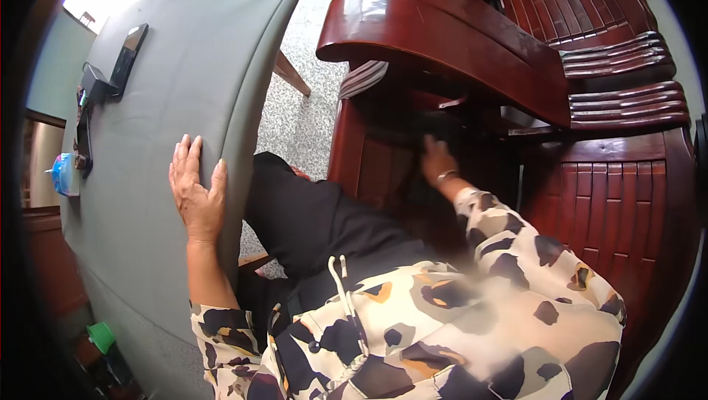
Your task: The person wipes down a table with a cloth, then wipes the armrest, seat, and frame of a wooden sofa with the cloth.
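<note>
My left hand (195, 197) lies flat on the grey-covered table (162, 119), near its right edge, with the fingers stretched out and nothing in them. Over at the dark red wooden chair, my right hand (440, 161) reaches in below the broad polished armrest (442, 35). Its fingers look closed at a dark, blurred shape (435, 128) in the shade. What that shape is I cannot make out, and part of the fingers is hidden. A bracelet circles the right wrist.
Toward the table's far left lie a black phone-like device (130, 57), a dark box-shaped item (96, 83) and a blue container (66, 174). A wooden table leg (291, 74) stands on the speckled floor (299, 127). Slatted wooden seating (608, 208) fills the right side.
</note>
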Tool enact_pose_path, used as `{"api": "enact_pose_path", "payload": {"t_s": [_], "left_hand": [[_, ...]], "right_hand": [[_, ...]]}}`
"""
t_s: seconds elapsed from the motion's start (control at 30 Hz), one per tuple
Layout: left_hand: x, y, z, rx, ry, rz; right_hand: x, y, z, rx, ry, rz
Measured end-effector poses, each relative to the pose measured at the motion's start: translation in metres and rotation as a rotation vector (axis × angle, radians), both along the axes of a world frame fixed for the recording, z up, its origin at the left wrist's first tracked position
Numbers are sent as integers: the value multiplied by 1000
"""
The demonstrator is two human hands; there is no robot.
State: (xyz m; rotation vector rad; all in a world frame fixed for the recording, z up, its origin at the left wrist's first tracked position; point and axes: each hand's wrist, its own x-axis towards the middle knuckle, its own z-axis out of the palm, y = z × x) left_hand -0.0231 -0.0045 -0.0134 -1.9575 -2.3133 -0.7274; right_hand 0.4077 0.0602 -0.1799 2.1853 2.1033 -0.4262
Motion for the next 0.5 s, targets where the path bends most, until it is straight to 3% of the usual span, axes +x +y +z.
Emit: {"api": "enact_pose_path", "payload": {"t_s": [0.07, 0.13, 0.17, 0.2, 0.3, 0.33, 0.43, 0.5], "left_hand": [[-1, 0, -3, 4, 2, 2], [-4, 1, -5, 15, 12, -4], [-3, 1, -4, 21, 11, 4], [-2, 1, -3, 14, 3, 8], [-1, -1, -2, 1, -13, 27], [-1, 0, -1, 2, -18, 26], [-1, -1, -3, 10, -39, 16], [1, -1, 0, 11, -33, 30]], "right_hand": [[75, -15, -15, -52, -117, -79], [129, -34, -39, -95, -166, -359], [138, -37, -44, -163, -100, -656], [130, -37, -43, -156, -99, -644], [49, -38, -16, -259, -73, -427], [24, -39, -22, -147, -47, -210], [-78, -27, 13, -218, 29, 47], [-118, -14, 2, -72, 101, 248]]}}
